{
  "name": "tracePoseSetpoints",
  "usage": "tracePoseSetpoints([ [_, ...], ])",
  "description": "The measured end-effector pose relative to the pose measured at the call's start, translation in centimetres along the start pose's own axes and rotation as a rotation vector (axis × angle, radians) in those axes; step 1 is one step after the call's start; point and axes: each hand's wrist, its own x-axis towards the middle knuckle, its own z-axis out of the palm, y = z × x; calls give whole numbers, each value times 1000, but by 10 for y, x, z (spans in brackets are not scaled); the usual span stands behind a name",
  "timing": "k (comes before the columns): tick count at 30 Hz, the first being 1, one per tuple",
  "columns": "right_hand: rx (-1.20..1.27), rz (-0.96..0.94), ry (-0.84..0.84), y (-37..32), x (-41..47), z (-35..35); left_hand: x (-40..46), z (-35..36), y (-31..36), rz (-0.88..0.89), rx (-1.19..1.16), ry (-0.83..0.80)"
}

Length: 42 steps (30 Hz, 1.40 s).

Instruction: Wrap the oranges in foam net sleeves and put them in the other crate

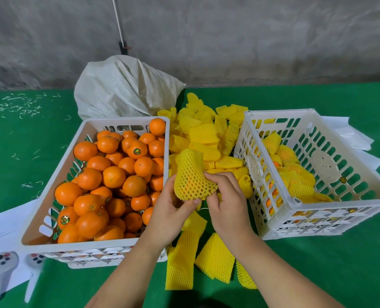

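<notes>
A: Two hands mid-table; why so close?
B: Left hand (170,210) cups the orange (190,185) from below, right hand (227,196) pinches the foam sleeve (191,172) over it, w/ the right crate (318,210) alongside.

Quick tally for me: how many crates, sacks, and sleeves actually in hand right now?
White crates: 2, one of bare oranges, one of wrapped ones
White sacks: 1
Foam net sleeves in hand: 1, held by left hand and right hand
Total: 4
</notes>
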Motion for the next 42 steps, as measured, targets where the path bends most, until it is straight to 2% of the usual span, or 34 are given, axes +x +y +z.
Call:
tracePoseSetpoints([
  [3, 9, -67, -11, 2, -14, 4, 2, -4, -1, 8, 4, 132],
  [7, 25, 33, -285, -5, -32, 10, 5, -8, -6, -2, 4, 267],
  [11, 468, 527, -140, -23, -17, -2, 4, -8, -6, -9, 0, 242],
  [13, 575, 668, -246, -29, -6, -1, 2, -7, -8, 0, 79, 182],
  [16, 425, 627, -467, -36, -3, 2, 0, -9, -10, 1, 255, 58],
  [19, 402, 611, -540, -28, 1, -6, 0, -11, -10, 29, 349, -33],
  [21, 438, 626, -576, -23, 3, -11, 1, -8, -9, 53, 344, -10],
  [26, 617, 728, -467, -21, -11, 2, 0, 0, -10, 85, 387, 86],
  [29, 671, 747, -473, -15, -18, 10, 1, -4, -7, 53, 368, 105],
  [32, 700, 760, -490, -11, -19, 13, 0, -4, -3, 24, 366, 41],
  [36, 732, 748, -484, 0, -14, 8, -1, -6, 0, -23, 328, -121],
  [39, 685, 768, -502, 5, -8, 1, -5, -6, 0, -52, 208, -231],
  [42, 664, 772, -467, 9, -8, -3, -4, -8, 0, -80, -8, -200],
])
